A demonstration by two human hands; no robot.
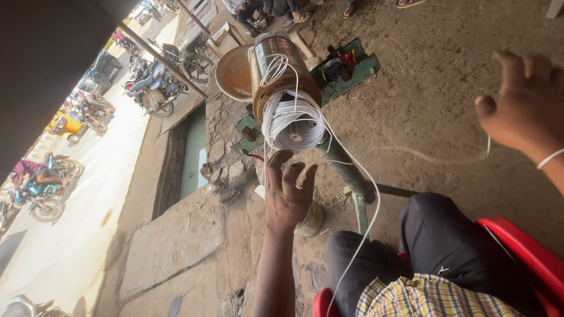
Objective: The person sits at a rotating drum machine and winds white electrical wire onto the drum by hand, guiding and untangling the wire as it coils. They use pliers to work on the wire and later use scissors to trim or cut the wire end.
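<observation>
Left hand: fingers spread, palm up, grip open, fingertips just under the coil. Coil is thin white wire, many smooth round turns, wound on the near end of a cylindrical metal drum, dull brown and shiny in bands. Drum sits on a green painted steel stand, tubular leg, chipped.

Right hand: fingers curled, grip closed on a single wire strand that runs slack back toward the coil. Another strand hangs from the coil down past the knees.

Floor: rough, dusty concrete. Red plastic chair under the person, glossy.
</observation>
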